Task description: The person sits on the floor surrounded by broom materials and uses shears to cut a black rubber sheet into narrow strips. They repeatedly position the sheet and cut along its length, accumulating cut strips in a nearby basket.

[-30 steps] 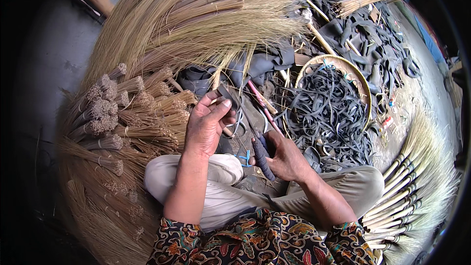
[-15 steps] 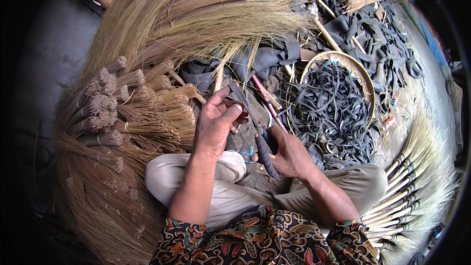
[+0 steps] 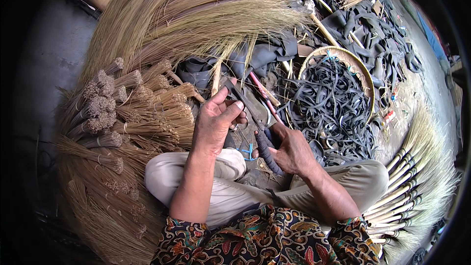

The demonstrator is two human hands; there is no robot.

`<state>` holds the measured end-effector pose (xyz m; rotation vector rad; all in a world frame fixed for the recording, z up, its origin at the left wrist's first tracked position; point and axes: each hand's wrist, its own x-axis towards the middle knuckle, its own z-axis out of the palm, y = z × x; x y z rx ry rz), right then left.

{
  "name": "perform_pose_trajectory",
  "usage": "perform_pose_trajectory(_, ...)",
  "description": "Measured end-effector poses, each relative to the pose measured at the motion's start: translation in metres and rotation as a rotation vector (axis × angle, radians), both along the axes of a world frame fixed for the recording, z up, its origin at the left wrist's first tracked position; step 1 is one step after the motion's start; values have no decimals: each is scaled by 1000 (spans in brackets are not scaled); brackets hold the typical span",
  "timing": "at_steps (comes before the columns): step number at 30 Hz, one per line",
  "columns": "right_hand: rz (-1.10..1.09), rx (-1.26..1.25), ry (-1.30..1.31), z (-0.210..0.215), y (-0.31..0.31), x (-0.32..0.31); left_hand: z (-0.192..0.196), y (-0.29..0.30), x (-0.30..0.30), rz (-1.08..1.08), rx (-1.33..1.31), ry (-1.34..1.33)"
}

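Observation:
Above my crossed legs, my left hand (image 3: 220, 114) pinches a narrow black rubber strip (image 3: 236, 94) between thumb and fingers. My right hand (image 3: 289, 149) is closed around scissors (image 3: 266, 153) whose handles are wrapped in dark material. Their blades point up and away, toward the left hand, and lie along the strip. How far the blades are apart is hard to make out. Just right of both hands stands a round woven basket (image 3: 365, 76) heaped with cut black rubber strips (image 3: 333, 103).
Tied grass bundles (image 3: 100, 103) lie on the left, with long grass (image 3: 196, 24) beyond. Black rubber sheets (image 3: 373, 39) are piled at the far right. Finished brushes with pale handles (image 3: 400, 191) lie in a row at the near right. A pink stick (image 3: 265, 95) lies before me.
The scissors' wrapped handle has shifted slightly right and tilted. The left hand keeps its pinch on the strip and has hardly moved. The whole view has shifted a little.

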<state>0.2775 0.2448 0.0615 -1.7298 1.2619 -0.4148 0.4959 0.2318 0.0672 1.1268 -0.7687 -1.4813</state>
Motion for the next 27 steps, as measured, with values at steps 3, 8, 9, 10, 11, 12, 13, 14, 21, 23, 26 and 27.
perform_pose_trajectory(3, -10, -117, 61, -1, 1, 0, -1, 2, 0, -71, 40, -74)
perform_pose_trajectory(8, -47, -34, 60, -6, 1, -2, -4, 2, 2, -167, 48, -145)
perform_pose_trajectory(9, -38, -51, 41, -7, 1, -2, -4, 1, 3, -136, 34, -115)
perform_pose_trajectory(10, -35, -71, 28, -7, 2, -1, -4, 1, 4, -105, 19, -87)
perform_pose_trajectory(11, -32, -91, 15, -7, 2, -1, -4, 1, 5, -76, 19, -56)
perform_pose_trajectory(12, -22, -85, 23, -6, 2, 0, -2, 0, 7, -64, -8, -48)
perform_pose_trajectory(13, -13, -78, 30, -5, 2, 1, -1, -1, 9, -57, -20, -37)
perform_pose_trajectory(14, -6, -70, 39, -4, 3, 1, 0, -2, 10, -25, -11, -29)
perform_pose_trajectory(21, 16, -135, 118, -1, 3, 3, 0, 2, 9, -136, -5, -183)
perform_pose_trajectory(23, 13, -148, 147, -2, 3, 3, -1, 2, 8, -172, -1, -217)
perform_pose_trajectory(26, 0, -9, 138, -2, 2, 1, -2, 0, 8, -129, -16, -123)
perform_pose_trajectory(27, 17, -24, 129, -1, 1, 0, -3, -1, 7, -111, -40, -53)
